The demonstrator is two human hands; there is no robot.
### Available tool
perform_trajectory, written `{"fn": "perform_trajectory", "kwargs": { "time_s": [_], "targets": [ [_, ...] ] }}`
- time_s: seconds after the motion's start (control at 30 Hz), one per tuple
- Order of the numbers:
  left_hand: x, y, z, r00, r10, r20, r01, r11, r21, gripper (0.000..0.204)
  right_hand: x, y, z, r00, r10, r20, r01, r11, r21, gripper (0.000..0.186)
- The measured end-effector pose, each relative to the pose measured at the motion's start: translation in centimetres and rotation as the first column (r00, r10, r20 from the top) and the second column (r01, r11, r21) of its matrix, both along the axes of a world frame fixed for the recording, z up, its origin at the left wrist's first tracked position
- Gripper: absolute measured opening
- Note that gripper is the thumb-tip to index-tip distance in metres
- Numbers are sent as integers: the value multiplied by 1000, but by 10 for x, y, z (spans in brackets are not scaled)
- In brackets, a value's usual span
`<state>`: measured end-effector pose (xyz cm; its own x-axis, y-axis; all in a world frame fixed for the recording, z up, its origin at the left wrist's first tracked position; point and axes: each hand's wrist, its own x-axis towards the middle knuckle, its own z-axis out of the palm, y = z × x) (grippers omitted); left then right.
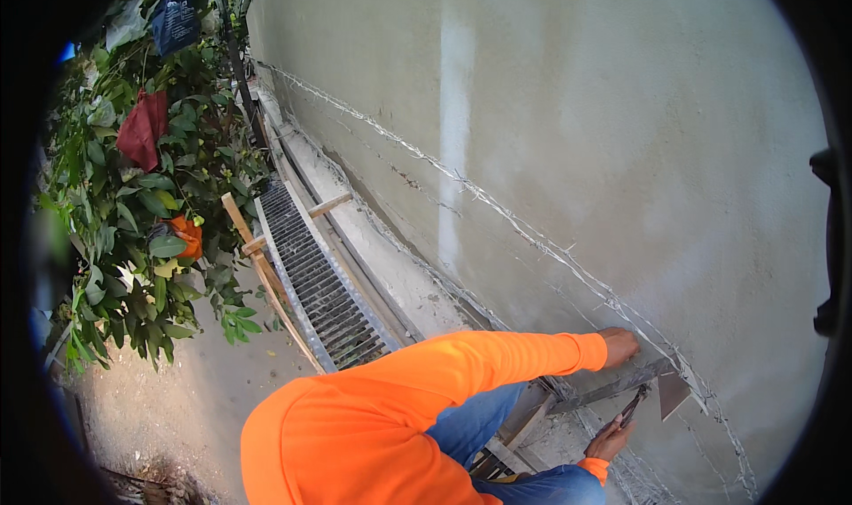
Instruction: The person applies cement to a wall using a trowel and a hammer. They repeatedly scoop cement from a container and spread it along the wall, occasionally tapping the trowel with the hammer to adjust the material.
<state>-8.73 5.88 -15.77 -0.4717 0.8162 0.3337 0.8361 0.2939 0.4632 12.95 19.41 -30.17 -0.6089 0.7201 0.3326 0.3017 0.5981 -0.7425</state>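
My left hand [620, 346], at the end of an orange sleeve, is closed close to the grey wall, just above a flat metal bar [612, 388]. What its fingers hold, if anything, is hidden. Lower down, my right hand [609, 438] grips a dark tool that looks like pliers [634, 405], its tip pointing up toward the bar. At the bar's outer end sits a brownish triangular plate [672, 393]. A mortar-spattered strand of barbed wire [524, 227] runs slantwise along the wall and passes right of my left hand.
A metal grating walkway [306, 270] with wooden rails [266, 270] lies along the wall's foot, beside a concrete ledge [390, 261]. Leafy plants [160, 203] with a red cloth [143, 130] and plastic bags [175, 21] stand to the left. My jeans-covered knees [475, 421] are bent below my arms.
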Motion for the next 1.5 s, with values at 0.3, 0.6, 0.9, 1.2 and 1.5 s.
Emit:
{"fn": "perform_trajectory", "kwargs": {
  "time_s": [0.3,0.6,0.9,1.2,1.5],
  "targets": [
    [7,-6,4,997,-63,-45,59,994,-93,43,40,2,66,692,-23,-722,-601,-573,-558,21],
    [11,5,22,996,-46,-74,32,984,-175,32,60,-17,79,969,79,236,-76,997,-23,31],
    [18,-1,26,1000,-11,4,12,994,-108,34,29,-19,35,985,172,0,-167,956,-242,41],
    [17,3,12,997,16,-76,-26,992,-123,25,58,-14,75,679,235,-696,-543,-477,-691,70],
    [24,13,-14,999,6,-50,-11,995,-98,34,75,-10,80,973,142,183,-150,988,28,34]
  ]
}}
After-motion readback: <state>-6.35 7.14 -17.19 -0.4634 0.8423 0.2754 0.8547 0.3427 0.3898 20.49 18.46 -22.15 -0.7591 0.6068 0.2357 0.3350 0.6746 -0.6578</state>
